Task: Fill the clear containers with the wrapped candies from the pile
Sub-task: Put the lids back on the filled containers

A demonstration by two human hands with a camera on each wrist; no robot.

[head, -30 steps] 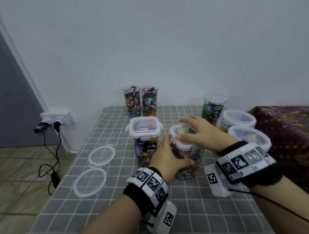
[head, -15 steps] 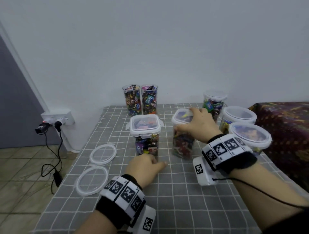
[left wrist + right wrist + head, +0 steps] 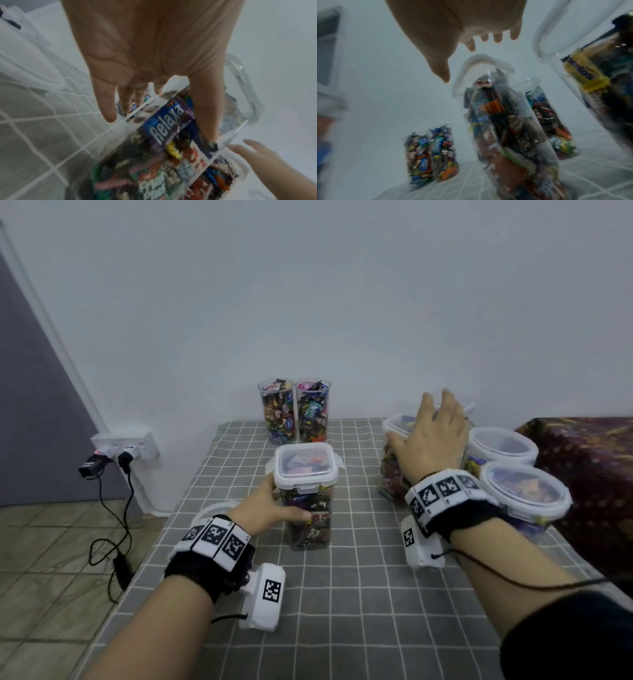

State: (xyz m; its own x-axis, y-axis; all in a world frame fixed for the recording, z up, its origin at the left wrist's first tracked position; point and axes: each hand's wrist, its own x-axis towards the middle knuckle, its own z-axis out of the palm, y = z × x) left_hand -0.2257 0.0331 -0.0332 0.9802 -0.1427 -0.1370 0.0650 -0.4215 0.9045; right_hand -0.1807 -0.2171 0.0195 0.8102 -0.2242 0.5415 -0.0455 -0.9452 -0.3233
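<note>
A square clear container (image 3: 308, 467) with a clip lid, packed with wrapped candies, stands at the table's middle. My left hand (image 3: 281, 501) grips its side, thumb across the front face and fingers round the far face; the left wrist view shows the same container (image 3: 163, 155) and the left hand (image 3: 159, 127). A second lidded, candy-filled container (image 3: 394, 474) stands at the right. My right hand (image 3: 431, 436) hovers over its lid with fingers spread, and in the right wrist view the right hand (image 3: 471, 59) is clear of that container (image 3: 505, 128). No loose candy pile is visible.
Two open tall tubes of candy (image 3: 294, 412) stand at the back by the wall. Round lidded tubs (image 3: 501, 445) (image 3: 524, 487) crowd the right edge. A loose round lid (image 3: 212, 508) lies behind my left wrist. A socket with cables (image 3: 126, 445) is left of the table.
My right hand carried the second container back to the right and let it go. My left hand left that container, rested on the table, then took hold of the square container.
</note>
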